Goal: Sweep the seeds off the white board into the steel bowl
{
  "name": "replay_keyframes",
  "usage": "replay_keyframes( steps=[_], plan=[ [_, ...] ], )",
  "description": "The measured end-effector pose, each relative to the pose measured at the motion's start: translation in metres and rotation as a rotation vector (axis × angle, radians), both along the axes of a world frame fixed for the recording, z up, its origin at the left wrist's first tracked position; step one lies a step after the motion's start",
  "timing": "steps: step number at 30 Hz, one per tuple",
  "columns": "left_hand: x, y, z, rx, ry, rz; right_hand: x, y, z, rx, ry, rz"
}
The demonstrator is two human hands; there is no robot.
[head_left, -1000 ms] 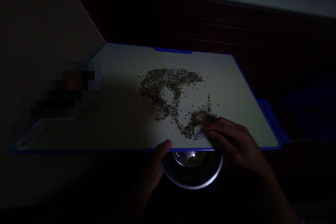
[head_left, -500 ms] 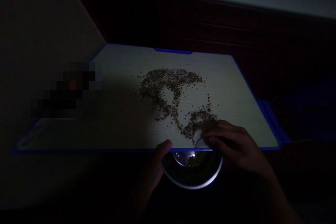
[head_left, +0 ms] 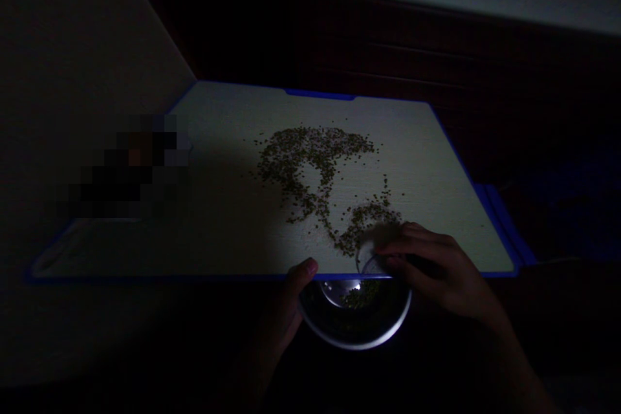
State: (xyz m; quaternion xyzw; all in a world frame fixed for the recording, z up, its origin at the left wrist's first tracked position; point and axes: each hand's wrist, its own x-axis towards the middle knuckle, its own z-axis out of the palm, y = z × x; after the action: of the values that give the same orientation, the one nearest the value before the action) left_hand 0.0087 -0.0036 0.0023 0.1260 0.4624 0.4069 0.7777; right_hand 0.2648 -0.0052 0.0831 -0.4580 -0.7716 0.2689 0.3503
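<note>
Right hand (head_left: 434, 262): clear tool (head_left: 371, 264) pinched; seeds (head_left: 320, 152) from 10 to 12 o'clock, nearest just beside. Left hand (head_left: 288, 304): bowl's (head_left: 366, 344) 9 o'clock, hold unclear.

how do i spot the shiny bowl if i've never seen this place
Find the large blue-edged board, then its near edge between the left hand and right hand. Just below, partly hidden by that edge, is the bowl, set apart from the flat board by its bright curved rim.
</note>
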Motion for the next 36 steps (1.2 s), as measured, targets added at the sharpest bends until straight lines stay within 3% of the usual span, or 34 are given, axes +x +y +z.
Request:
replay_keyframes(
  steps=[8, 14, 23, 31, 36],
  plan=[
    [0.001, 0.0, 0.007, 0.068, -0.014, 0.002, -0.001, -0.001, -0.006, -0.078, 0.008, -0.105],
    [-0.002, 0.0, -0.01, 0.077, -0.048, -0.025, -0.002, 0.0, -0.006, -0.064, -0.015, -0.114],
    [0.001, 0.002, 0.0, 0.065, -0.022, -0.015, -0.002, 0.0, -0.005, 0.019, -0.062, -0.001],
    [-0.003, 0.0, -0.013, 0.073, -0.041, -0.058, 0.0, 0.001, -0.005, 0.029, -0.036, 0.02],
    [-0.003, 0.0, -0.013, 0.09, -0.051, -0.049, 0.0, 0.0, -0.005, 0.014, -0.009, 0.015]
  ],
)
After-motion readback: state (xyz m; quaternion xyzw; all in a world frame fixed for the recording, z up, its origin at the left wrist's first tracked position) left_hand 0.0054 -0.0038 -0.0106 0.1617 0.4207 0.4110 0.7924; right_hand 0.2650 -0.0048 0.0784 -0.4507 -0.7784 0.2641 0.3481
